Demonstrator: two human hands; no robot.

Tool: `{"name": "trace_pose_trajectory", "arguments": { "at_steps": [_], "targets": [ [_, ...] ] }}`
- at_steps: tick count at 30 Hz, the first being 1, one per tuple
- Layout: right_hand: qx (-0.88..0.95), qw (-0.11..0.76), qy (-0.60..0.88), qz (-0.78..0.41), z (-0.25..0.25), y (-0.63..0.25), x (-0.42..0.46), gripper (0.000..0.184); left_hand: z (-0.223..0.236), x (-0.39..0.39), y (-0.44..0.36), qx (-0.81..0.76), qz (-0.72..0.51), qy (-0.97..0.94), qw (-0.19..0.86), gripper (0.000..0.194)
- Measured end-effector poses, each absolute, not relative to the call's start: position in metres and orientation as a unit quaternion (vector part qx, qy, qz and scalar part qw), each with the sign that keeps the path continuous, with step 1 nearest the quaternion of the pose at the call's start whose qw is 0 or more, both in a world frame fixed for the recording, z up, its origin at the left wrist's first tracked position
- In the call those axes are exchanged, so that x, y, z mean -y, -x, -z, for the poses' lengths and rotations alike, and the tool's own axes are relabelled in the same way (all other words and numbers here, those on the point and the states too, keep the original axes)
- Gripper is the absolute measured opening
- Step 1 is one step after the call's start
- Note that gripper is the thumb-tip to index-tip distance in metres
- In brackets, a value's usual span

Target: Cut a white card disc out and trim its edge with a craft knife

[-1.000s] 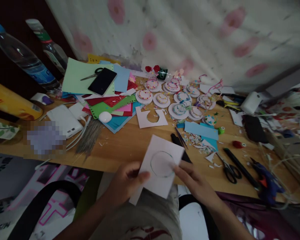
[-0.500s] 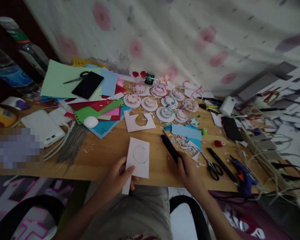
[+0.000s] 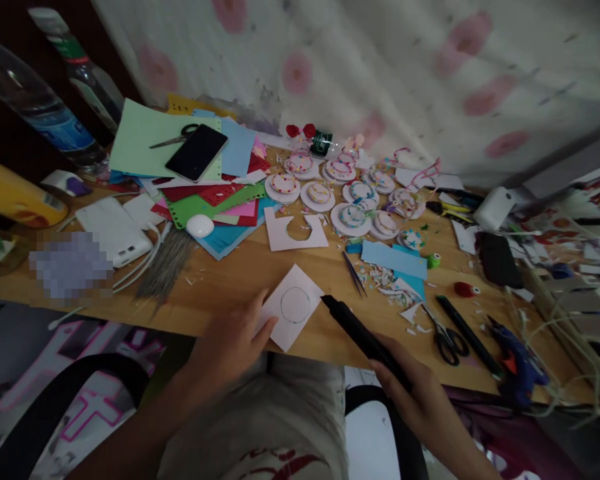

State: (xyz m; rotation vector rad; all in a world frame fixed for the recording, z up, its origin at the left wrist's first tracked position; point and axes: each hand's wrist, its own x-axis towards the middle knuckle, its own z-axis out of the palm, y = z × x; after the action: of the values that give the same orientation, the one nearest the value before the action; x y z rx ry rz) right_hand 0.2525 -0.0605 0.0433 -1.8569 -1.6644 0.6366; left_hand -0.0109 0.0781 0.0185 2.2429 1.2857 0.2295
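My left hand (image 3: 230, 343) pinches the near corner of a white card (image 3: 294, 306) with a pencilled circle on it, which lies on the wooden table (image 3: 260, 273) at its front edge. My right hand (image 3: 413, 393) is closed round a long black tool (image 3: 365, 339) held over the table edge. The tool's tip points at the card's right side and lies close to it.
Several round paper decorations (image 3: 353, 217) lie at the back. A white card with a cut-out (image 3: 295, 233), coloured paper sheets (image 3: 215, 207), a phone (image 3: 197, 152) and grey scissors (image 3: 173, 139) lie left. Black scissors (image 3: 447, 340), a marker (image 3: 467, 333), a glue gun (image 3: 515, 363) and cables lie right. Bottles (image 3: 45, 113) stand far left.
My right hand let go of the card, reached to the black tool on the table and lifted it toward the card. My left hand laid the card on the table.
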Motion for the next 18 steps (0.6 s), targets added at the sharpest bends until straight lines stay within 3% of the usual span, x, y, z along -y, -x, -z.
{"name": "trace_pose_trajectory", "arguments": {
  "at_steps": [5, 12, 15, 18],
  "targets": [
    [0.661, 0.246, 0.694, -0.148, -0.042, -0.254, 0.069, 0.029, -0.029, -0.086, 0.023, -0.414, -0.125, -0.89, 0.142, 0.039],
    [0.715, 0.199, 0.653, -0.15, -0.058, -0.233, 0.067, 0.049, -0.004, -0.153, 0.012, -0.137, -0.104, -0.963, 0.209, 0.092],
    [0.729, 0.202, 0.635, -0.154, -0.062, -0.22, 0.064, 0.049, 0.014, -0.154, 0.002, -0.149, -0.103, -0.962, 0.203, 0.104],
    [0.727, 0.186, 0.644, -0.148, -0.062, -0.21, 0.061, 0.048, 0.021, -0.136, -0.003, -0.208, -0.109, -0.955, 0.182, 0.104]
  ]
}}
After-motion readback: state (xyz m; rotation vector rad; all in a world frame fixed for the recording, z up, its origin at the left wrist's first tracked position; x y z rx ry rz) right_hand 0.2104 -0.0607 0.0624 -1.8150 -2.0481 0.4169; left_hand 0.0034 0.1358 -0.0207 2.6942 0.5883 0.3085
